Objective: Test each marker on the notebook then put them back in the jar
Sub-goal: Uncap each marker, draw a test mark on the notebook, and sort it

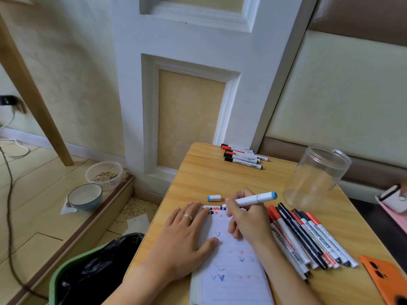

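Right hand (244, 219) grips the blue marker (253, 199) over the notebook's (231, 267) far edge; long axis runs left-right, tip down-left toward the paper, blue butt end toward the jar (317, 175) at the tabletop's right edge. Left hand (182, 236) lies flat, fingers straight, pinning the page. The cap (214, 198) lies just beyond the notebook, nearer the left hand.

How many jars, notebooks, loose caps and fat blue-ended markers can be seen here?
Jar: 1
Notebook: 1
Loose cap: 1
Blue-ended marker: 1
Total: 4
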